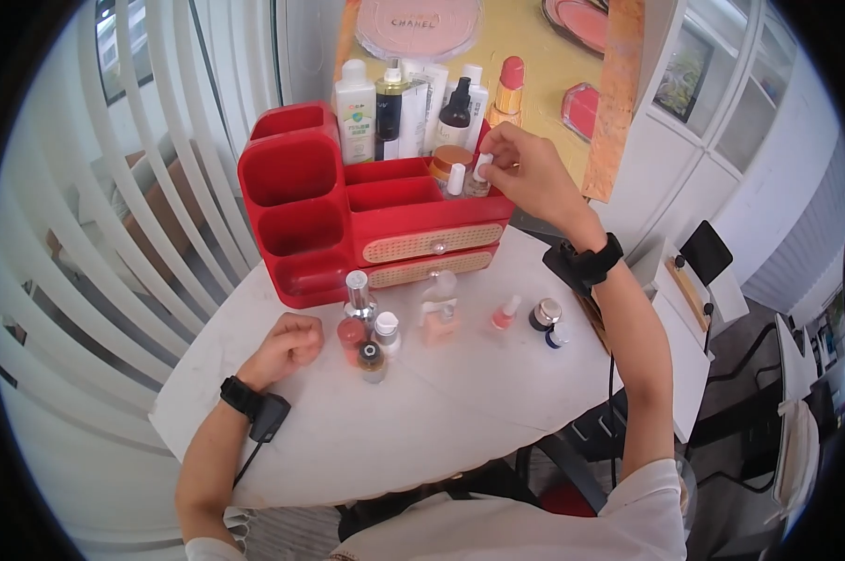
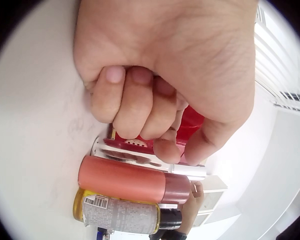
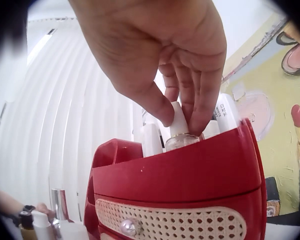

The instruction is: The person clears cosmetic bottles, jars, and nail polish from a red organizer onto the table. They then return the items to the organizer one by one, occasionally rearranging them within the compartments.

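My right hand (image 1: 534, 173) pinches the white cap of a small clear bottle (image 3: 179, 122) at the right end of the red organizer's (image 3: 180, 175) top compartment. A second white-capped bottle (image 1: 455, 180) and a jar with an orange-brown lid (image 1: 452, 161) are beside it. My left hand (image 1: 282, 351) rests on the white table with fingers curled, holding nothing. Close to it stand a coral bottle (image 2: 125, 179), a yellow bottle with a black cap (image 2: 120, 212), a silver-capped bottle (image 1: 358, 294) and a white bottle (image 1: 386, 332).
Tall bottles (image 1: 357, 112) and tubes fill the organizer's back row. On the table (image 1: 441, 411) stand a pink perfume bottle (image 1: 439, 318), a pink polish bottle (image 1: 505, 314) and two small jars (image 1: 545, 315). A painted board (image 1: 553, 56) is behind, white slats (image 1: 151, 309) at the left.
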`<move>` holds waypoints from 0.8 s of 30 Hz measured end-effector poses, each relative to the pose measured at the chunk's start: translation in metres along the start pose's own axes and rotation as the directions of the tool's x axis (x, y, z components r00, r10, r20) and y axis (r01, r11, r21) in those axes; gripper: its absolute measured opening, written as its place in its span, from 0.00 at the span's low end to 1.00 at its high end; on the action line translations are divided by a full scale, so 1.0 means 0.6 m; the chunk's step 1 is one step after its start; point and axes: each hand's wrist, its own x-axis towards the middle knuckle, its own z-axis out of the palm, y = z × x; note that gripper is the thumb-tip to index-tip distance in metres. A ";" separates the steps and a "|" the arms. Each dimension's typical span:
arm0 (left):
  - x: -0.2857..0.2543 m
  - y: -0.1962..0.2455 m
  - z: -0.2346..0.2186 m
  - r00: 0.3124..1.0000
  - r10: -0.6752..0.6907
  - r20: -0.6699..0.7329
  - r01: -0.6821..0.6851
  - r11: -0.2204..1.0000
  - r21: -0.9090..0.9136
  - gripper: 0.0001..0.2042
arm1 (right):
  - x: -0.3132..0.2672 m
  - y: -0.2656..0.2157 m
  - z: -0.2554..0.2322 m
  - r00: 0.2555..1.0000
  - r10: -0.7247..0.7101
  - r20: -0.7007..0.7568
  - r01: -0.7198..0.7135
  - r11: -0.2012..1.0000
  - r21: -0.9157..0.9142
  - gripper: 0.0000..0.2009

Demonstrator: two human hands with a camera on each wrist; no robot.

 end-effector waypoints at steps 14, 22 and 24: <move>-0.002 0.003 0.003 1.000 -0.006 0.003 0.006 1.000 0.001 0.15 | -0.094 -0.025 -0.055 0.988 0.094 0.122 -0.084 0.993 -0.081 0.08; -0.001 0.006 0.006 0.999 0.006 -0.033 -0.005 0.999 0.048 0.16 | -0.227 0.048 0.007 0.843 0.070 0.533 -0.022 0.995 -0.096 0.11; 0.000 -0.001 -0.001 1.000 0.009 -0.020 -0.008 0.999 0.046 0.16 | -0.214 0.024 -0.010 0.860 0.130 0.494 -0.102 0.991 -0.082 0.11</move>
